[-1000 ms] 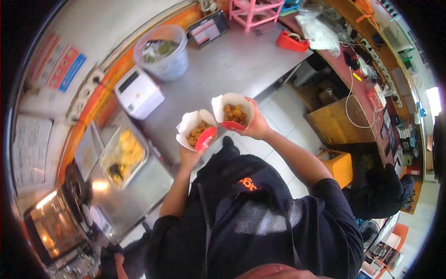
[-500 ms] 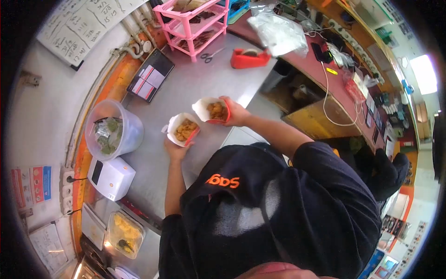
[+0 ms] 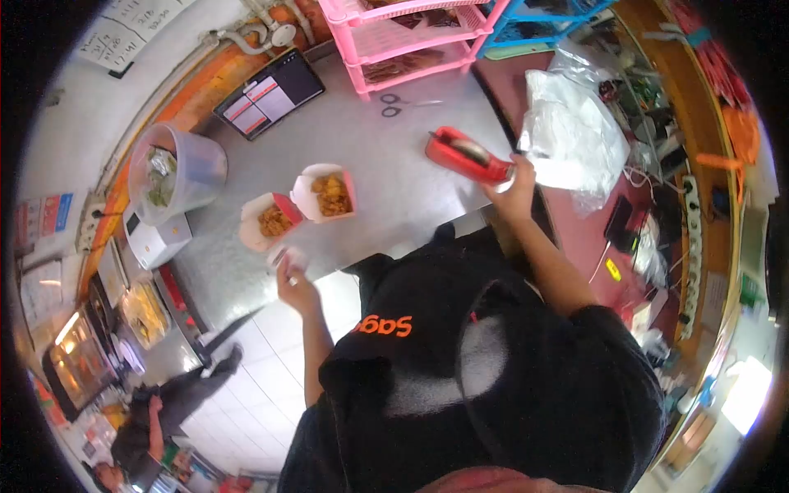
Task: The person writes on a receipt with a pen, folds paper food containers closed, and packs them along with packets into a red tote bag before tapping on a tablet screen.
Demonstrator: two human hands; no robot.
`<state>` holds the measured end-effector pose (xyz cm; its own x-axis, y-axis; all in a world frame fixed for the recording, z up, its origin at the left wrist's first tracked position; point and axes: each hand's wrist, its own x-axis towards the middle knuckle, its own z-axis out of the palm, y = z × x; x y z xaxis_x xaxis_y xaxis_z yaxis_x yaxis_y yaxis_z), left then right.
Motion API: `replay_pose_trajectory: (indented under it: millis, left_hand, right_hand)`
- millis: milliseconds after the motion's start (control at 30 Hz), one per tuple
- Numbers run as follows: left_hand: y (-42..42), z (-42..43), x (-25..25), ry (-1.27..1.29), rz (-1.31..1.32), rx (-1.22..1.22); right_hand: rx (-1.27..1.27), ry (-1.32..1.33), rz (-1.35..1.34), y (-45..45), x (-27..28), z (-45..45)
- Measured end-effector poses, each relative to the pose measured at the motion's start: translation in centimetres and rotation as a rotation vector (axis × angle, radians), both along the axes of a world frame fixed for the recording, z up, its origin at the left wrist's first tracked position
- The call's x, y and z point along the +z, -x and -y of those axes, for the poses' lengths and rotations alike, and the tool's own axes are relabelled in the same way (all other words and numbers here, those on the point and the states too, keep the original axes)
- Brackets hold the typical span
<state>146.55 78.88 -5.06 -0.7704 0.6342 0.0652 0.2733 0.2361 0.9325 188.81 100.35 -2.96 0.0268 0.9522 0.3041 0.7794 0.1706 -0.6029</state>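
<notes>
Left hand point(image 3: 296, 287) pinches a white scrap point(image 3: 292, 257); boxes point(image 3: 307, 197) just beyond look light, crushable. Right hand point(image 3: 515, 191), grip unclear, touches the dispenser point(image 3: 465, 158): likely stiff, best held mid-body.

The table point(image 3: 378, 148) is smooth, shiny grey metal. On the table, the red tape holder point(image 3: 462, 166) is hard, glossy plastic, and the food boxes point(image 3: 309, 200) look like stiff, smooth paper. The tub point(image 3: 201, 164) at its left end is cloudy plastic. Right of it, the bags point(image 3: 567, 123) are thin, crinkly plastic. The black shirt point(image 3: 559, 394) in front of it is dull cloth.
</notes>
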Motion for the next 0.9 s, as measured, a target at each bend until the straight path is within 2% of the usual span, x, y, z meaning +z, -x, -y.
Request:
replay_pose_trajectory:
  millis: [33,100,133,200,233,300,367,400,433,467,500,533,567,600,633,667,733,767,867,900]
  left_hand:
    - [-4.1,-2.2,2.6,0.046,-0.044,-0.041]
    - [-9.2,-5.4,2.9,-0.111,-0.251,-0.321]
    - [-12.0,-7.5,4.0,-0.070,-0.237,-0.386]
    - [-16.3,-11.4,5.2,-0.024,-0.097,-0.548]
    - [-17.8,-12.7,3.1,-0.113,-0.012,-0.600]
    - [-19.9,-15.4,1.3,-0.114,0.027,-0.641]
    - [-21.6,-16.7,-1.3,-0.045,0.479,-0.585]
    - [-21.4,-17.3,-2.5,-0.025,0.498,-0.580]
    - [-20.5,-17.9,-3.2,0.103,0.343,-0.687]
    - [-19.6,-18.2,-3.9,0.222,0.187,-0.801]
    - [-18.9,-18.3,-4.7,0.235,0.210,-0.815]
    - [-17.9,-18.4,-5.5,0.331,-0.144,-0.932]
    - [-17.3,-18.6,-6.2,0.413,-0.501,-1.032]
    - [-16.7,-18.9,-6.2,0.439,-0.611,-1.028]
    - [-16.2,-19.0,-5.9,0.475,-0.714,-1.027]
    - [-15.8,-18.8,-6.2,0.460,-0.689,-0.995]
    - [-15.0,-18.9,-7.6,0.423,-0.715,-0.945]
    - [-14.7,-18.9,-8.3,0.398,-0.761,-0.927]
    - [-14.7,-18.9,-9.5,0.418,-0.763,-0.959]
    - [-14.3,-19.3,-11.3,0.260,-1.036,-0.845]
  right_hand:
    - [0.103,0.054,0.061,-2.6,-1.6,-0.9]
    - [0.214,0.133,0.010,-3.7,-3.0,-2.4]
    - [0.262,0.150,0.001,-3.5,-3.7,-3.0]
    - [0.073,0.432,-0.262,-2.7,-4.4,-3.0]
    - [0.094,0.460,-0.265,-2.4,-5.3,-2.7]
    - [0.014,0.201,-0.336,-2.1,-7.0,-2.9]
    - [-0.056,0.179,-0.272,-1.6,-6.3,-4.1]
    - [-0.074,0.131,-0.285,-1.8,-6.5,-5.2]
    - [-0.100,0.084,-0.300,-1.9,-7.0,-5.9]
    - [-0.064,0.151,-0.452,-3.1,-7.9,-6.7]
    - [0.012,0.115,-0.462,-3.4,-7.3,-7.0]
    - [0.097,0.058,-0.126,-3.7,-5.1,-7.3]
    - [0.091,0.004,-0.162,-3.4,-3.8,-7.7]
    - [0.075,-0.135,-0.101,-2.9,-2.9,-8.5]
    - [0.054,-0.191,0.161,-2.0,-1.0,-9.7]
    - [0.057,-0.250,0.125,-1.0,-0.4,-11.5]
    - [0.112,-0.300,0.328,-0.3,-0.6,-15.7]
    - [0.121,0.054,0.466,0.1,0.4,-17.7]
    - [0.216,-0.045,0.456,1.1,-2.4,-18.8]
    - [0.232,-0.080,0.435,1.4,-3.2,-18.8]
